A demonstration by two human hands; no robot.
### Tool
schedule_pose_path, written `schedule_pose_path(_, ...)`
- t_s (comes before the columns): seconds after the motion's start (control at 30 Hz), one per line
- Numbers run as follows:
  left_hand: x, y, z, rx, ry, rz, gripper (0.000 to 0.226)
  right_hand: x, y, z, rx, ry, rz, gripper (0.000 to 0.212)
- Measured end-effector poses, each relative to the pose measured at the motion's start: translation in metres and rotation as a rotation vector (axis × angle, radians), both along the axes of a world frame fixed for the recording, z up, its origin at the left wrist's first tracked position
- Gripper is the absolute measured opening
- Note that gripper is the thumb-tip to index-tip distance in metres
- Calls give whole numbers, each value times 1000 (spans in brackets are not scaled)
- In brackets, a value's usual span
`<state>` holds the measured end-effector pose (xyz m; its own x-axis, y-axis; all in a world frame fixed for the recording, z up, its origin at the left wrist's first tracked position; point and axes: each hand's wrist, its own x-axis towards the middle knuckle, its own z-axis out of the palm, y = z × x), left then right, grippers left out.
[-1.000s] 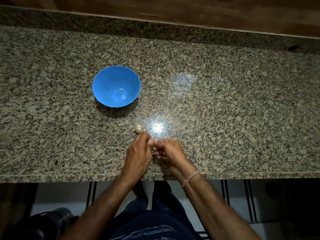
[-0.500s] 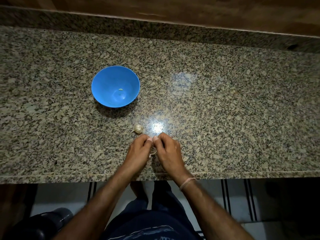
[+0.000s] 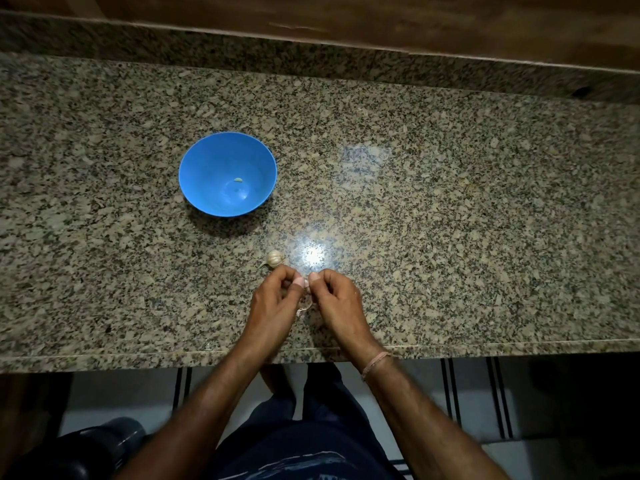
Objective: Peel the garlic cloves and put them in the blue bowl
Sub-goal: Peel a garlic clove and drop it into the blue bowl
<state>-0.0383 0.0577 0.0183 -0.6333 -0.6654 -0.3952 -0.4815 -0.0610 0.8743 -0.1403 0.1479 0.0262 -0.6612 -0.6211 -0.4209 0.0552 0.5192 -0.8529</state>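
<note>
A blue bowl (image 3: pixel 227 173) stands on the granite counter, with one small pale peeled clove (image 3: pixel 238 180) inside it. A garlic bulb (image 3: pixel 274 258) lies on the counter just beyond my hands. My left hand (image 3: pixel 277 299) and my right hand (image 3: pixel 334 299) meet thumb to thumb near the front edge and together pinch a small garlic clove (image 3: pixel 307 282), mostly hidden by the fingers. A curl of papery skin (image 3: pixel 304 308) hangs between my palms.
The speckled granite counter (image 3: pixel 450 220) runs wide to both sides, with a raised back ledge (image 3: pixel 311 60) and wooden wall behind. A bright light glare sits right of the bulb. The counter's front edge (image 3: pixel 485 348) lies close under my wrists.
My hands have spread slightly apart and shifted a little toward the bulb, still working the clove. The skin curl now shows between my palms. Bowl and bulb have not moved.
</note>
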Motion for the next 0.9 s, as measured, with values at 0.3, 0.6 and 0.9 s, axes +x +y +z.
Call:
schedule_pose_path(0.3,-2,-4,0,-22,-5,55,3,1,-3,-1,19,-97,-53,35)
schedule_pose_path(0.6,-5,-4,-1,-94,-39,53,18,5,-5,2,-30,7,-10,38)
schedule_pose_path(0.9,-9,-1,-1,250,-38,253,25,9,-4,-10,-116,319,78,30)
